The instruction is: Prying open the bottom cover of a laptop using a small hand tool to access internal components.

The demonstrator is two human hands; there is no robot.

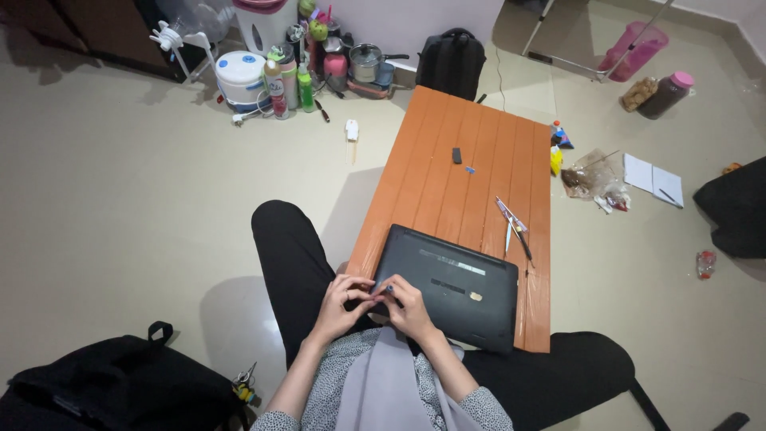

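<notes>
A black laptop (455, 283) lies closed, bottom side up, on the near end of a low orange table (471, 172). Both my hands meet at its near left corner. My left hand (341, 302) has its fingers curled, pinching something tiny against my right hand (407, 307). My right hand holds a small slim tool with a bluish tip (386, 289) at the laptop's edge. What the left fingers grip is too small to tell. My black-trousered legs lie on either side of the table end.
On the table lie slim tools (512, 226), a small black piece (456, 155) and a tiny blue bit (470, 169). A black bag (120, 383) with keys sits at the near left. Bottles, pots and a backpack (451, 60) crowd the far wall. Notebook (653, 179) and wrappers lie to the right.
</notes>
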